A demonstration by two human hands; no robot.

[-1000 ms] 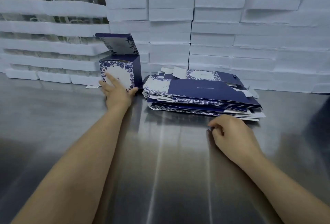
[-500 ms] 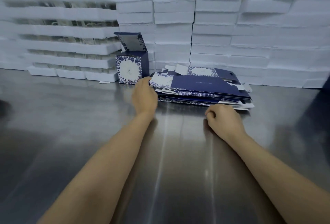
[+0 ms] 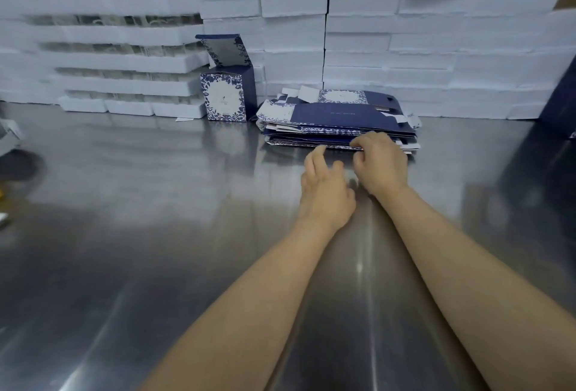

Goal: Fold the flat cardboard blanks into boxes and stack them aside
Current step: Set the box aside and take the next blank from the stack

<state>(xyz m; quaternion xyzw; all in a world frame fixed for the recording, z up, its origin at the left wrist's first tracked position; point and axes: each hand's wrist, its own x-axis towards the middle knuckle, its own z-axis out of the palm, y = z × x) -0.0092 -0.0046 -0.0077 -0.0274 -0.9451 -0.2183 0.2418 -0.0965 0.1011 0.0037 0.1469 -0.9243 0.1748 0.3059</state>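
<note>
Bare forearms (image 3: 249,312), bare left hand (image 3: 324,191) (right hand (image 3: 381,166) likewise).

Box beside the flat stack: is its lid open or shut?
Open. The box stands upright on the table, and its lid sticks up above the top, tilted back.

One cam only, head-worn, wide-angle w/ edges bowed. Looks fwd & down over a steel table (image 3: 124,266), both forearms running in from the bottom edge to the left hand (image 3: 325,194) and right hand (image 3: 381,166) just above frame centre. Hands sit mid-range; pile of flat blanks (image 3: 336,116) and folded box (image 3: 227,94) lie farther off, toward the white foam stacks (image 3: 405,32) that fill the top of frame & close the view at the back. Left edge of frame is blurred.
</note>
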